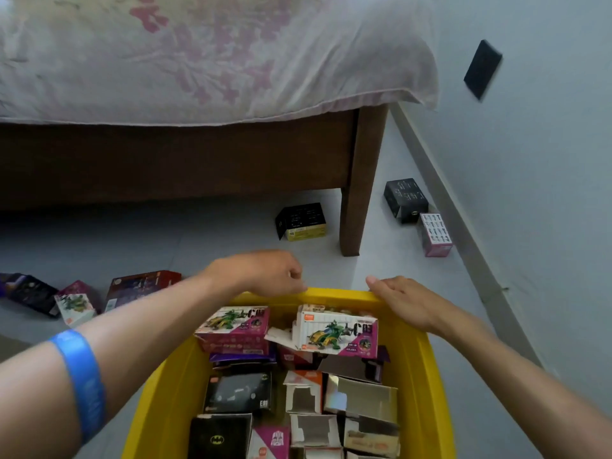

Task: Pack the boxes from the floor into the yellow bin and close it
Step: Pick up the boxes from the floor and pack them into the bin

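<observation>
now, from the head view, the yellow bin [420, 366] sits on the floor, full of boxes [337, 332]. left hand [265, 271] curls its fingers at the far rim; right hand [402, 301] rests flat there, fingers straight. more boxes on the floor [140, 286] lie near the bed [185, 160].

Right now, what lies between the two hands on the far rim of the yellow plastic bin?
Head view: only bare yellow plastic bin rim between the left hand and right hand.
</observation>
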Motion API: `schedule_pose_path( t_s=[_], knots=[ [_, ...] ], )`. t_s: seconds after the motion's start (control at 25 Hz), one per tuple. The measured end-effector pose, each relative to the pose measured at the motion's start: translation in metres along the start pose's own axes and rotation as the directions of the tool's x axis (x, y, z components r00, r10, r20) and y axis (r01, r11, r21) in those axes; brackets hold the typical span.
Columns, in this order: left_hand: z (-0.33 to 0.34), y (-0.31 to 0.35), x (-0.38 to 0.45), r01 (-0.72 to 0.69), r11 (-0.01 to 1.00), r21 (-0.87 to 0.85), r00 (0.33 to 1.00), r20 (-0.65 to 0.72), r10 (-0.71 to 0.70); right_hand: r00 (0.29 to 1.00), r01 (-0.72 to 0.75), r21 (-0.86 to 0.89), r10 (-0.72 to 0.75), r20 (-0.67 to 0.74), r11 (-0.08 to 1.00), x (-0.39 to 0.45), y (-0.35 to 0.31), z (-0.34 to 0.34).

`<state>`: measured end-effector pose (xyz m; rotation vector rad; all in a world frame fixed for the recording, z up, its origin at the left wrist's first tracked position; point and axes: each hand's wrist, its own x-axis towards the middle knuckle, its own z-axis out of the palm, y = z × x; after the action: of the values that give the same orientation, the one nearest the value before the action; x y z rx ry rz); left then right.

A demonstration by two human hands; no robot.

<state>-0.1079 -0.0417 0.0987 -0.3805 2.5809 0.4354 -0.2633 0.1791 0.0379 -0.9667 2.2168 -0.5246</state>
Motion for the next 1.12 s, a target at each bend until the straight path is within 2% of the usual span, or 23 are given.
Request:
schedule_pose_path(
  t_s=[0.08, 0.12, 0.16, 0.24, 0.32, 0.48, 0.64, 0.72, 0.84, 1.0, 1.12],
  knots=[
    [-0.018, 0.000, 0.021, 0.027, 0.999, 0.019, 0.978, 0.205, -0.030, 0.995, 0.019, -0.034, -0.016, 0.097, 0.999, 0.014, 0.008, -0.006],
    [-0.020, 0.003, 0.034, 0.041, 0.998, 0.041, 0.968, 0.245, -0.050, 0.994, 0.032, -0.031, -0.029, 0.105, 0.999, 0.021, 0.016, -0.010],
    [-0.018, 0.007, 0.048, 0.052, 0.996, 0.075, 0.973, 0.221, -0.067, 0.995, 0.036, -0.010, -0.034, 0.098, 0.999, 0.031, 0.025, -0.014],
    [-0.006, 0.015, 0.073, 0.084, 0.992, 0.098, 0.996, 0.030, -0.087, 0.999, 0.020, 0.023, -0.020, 0.027, 1.000, 0.049, 0.047, -0.021],
    [0.004, 0.025, 0.092, 0.136, 0.991, 0.007, 0.988, -0.080, -0.135, 0.996, -0.036, 0.001, 0.035, -0.087, 0.999, 0.064, 0.073, -0.031],
    [0.014, 0.044, 0.130, 0.181, 0.983, -0.028, 0.981, -0.071, -0.182, 0.951, -0.228, -0.070, 0.206, -0.230, 0.971, 0.091, 0.131, -0.060],
    [0.020, 0.052, 0.157, 0.148, 0.987, -0.058, 0.981, -0.121, -0.154, 0.885, -0.396, -0.198, 0.314, -0.345, 0.897, 0.128, 0.161, -0.073],
    [0.030, 0.051, 0.158, 0.116, 0.992, -0.041, 0.988, -0.101, -0.120, 0.894, -0.392, -0.212, 0.316, -0.319, 0.895, 0.148, 0.162, -0.070],
    [0.031, 0.032, 0.159, 0.108, 0.994, 0.014, 0.991, -0.086, -0.107, 0.907, -0.355, -0.080, 0.322, -0.271, 0.932, 0.159, 0.151, -0.051],
    [0.015, 0.000, 0.177, 0.215, 0.976, -0.010, 0.965, -0.150, -0.215, 0.892, -0.276, -0.068, 0.230, -0.389, 0.959, 0.120, 0.119, 0.001],
    [0.013, -0.019, 0.196, 0.340, 0.935, -0.096, 0.908, -0.225, -0.353, 0.923, -0.179, -0.056, 0.148, -0.356, 0.982, 0.078, 0.106, 0.057]
  ],
)
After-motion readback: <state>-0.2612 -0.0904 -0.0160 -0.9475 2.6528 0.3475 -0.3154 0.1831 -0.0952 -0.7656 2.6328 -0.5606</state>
